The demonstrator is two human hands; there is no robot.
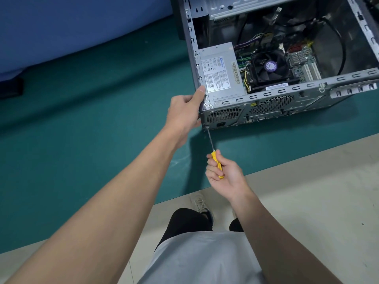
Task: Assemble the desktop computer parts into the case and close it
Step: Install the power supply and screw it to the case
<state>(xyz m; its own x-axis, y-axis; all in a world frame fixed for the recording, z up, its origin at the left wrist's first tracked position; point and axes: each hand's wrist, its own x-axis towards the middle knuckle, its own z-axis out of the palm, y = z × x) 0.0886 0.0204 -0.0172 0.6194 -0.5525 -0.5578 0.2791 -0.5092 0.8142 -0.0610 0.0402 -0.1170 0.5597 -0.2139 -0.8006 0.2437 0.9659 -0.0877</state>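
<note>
Case [266, 95] lies on its side on the green desk [92, 111], open face up. PSU [220, 72] sits in the near-left corner, CPU fan [270, 65] just beside it. Left hand [184, 113] grips the case's rear-left corner, thumb over the top rim touching the PSU edge. Right hand [225, 175] has its fingers [213, 173] curled around the yellow screwdriver [214, 155] handle. The tip sits at the lower-left corner of the rear panel.

Head camera looks forward-down onto case [224, 115], seemingly near.
</note>
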